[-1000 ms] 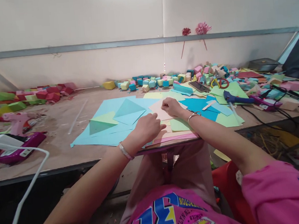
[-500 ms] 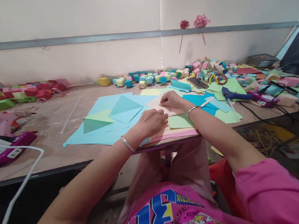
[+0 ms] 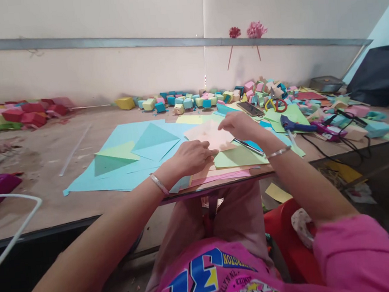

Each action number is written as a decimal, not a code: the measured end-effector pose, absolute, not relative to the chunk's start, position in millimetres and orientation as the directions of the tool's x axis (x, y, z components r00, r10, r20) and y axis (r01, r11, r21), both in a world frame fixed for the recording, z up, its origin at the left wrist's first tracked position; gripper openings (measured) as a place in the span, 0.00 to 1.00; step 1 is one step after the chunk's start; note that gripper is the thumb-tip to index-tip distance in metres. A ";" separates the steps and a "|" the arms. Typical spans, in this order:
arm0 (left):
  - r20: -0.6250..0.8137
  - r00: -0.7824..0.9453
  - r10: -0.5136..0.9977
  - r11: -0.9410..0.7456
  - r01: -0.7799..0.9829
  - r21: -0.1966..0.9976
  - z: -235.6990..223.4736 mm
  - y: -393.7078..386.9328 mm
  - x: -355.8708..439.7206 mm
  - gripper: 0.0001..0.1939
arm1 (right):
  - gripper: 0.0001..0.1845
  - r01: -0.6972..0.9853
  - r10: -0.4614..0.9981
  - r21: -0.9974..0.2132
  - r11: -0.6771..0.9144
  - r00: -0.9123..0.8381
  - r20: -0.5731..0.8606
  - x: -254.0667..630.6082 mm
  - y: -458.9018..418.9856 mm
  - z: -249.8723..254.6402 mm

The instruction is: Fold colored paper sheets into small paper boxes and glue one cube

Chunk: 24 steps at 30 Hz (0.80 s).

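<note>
A sheet of peach paper (image 3: 204,135), slightly blurred, lies between my two hands on a layer of coloured sheets. My left hand (image 3: 195,157) is closed at its near left edge, its index finger reaching along that edge. Over the paper's right side bends my right hand (image 3: 242,126), its fingers curled together and pointing down; whatever they pinch is hidden. Just below that hand shows a slim dark and silvery tool (image 3: 249,147), its kind unclear. Under it lies a light green sheet (image 3: 234,157). Folded blue paper (image 3: 155,140) and folded green paper (image 3: 120,152) sit to the left.
Small paper boxes (image 3: 188,103) line the back. On the right are a phone (image 3: 250,109), scissors (image 3: 275,105) and a blue glue gun (image 3: 295,124) with a black cable. A white cable (image 3: 21,231) crosses the left front. A red chair (image 3: 283,229) stands below the table.
My right hand has shifted right, away from my left, and its wrist has turned. The slim tool beneath it now shows. The view has swung slightly to the right.
</note>
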<state>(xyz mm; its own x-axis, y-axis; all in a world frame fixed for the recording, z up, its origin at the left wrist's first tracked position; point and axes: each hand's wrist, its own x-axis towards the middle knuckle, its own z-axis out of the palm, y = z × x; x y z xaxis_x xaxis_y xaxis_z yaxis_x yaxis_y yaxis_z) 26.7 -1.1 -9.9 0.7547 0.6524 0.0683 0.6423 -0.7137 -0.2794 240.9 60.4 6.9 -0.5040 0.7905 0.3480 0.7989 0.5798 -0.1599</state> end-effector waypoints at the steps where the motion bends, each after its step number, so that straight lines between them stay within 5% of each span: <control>1: 0.080 0.760 0.645 -0.718 0.638 -0.279 -11.9 0.2 25.9 0.21 | 0.17 0.822 0.793 -0.067 0.565 -0.520 0.316 240.1 43.8 2.3; 6: 0.116 0.786 0.608 -0.739 0.613 -0.279 -20.3 5.0 23.0 0.20 | 0.18 0.835 0.814 0.186 0.518 -0.548 0.192 224.0 -15.3 -30.9; 24: 0.147 0.754 0.640 -0.711 0.653 -0.260 -21.6 3.7 23.2 0.17 | 0.16 0.936 0.962 0.294 0.194 -0.241 0.131 249.1 -41.7 -22.7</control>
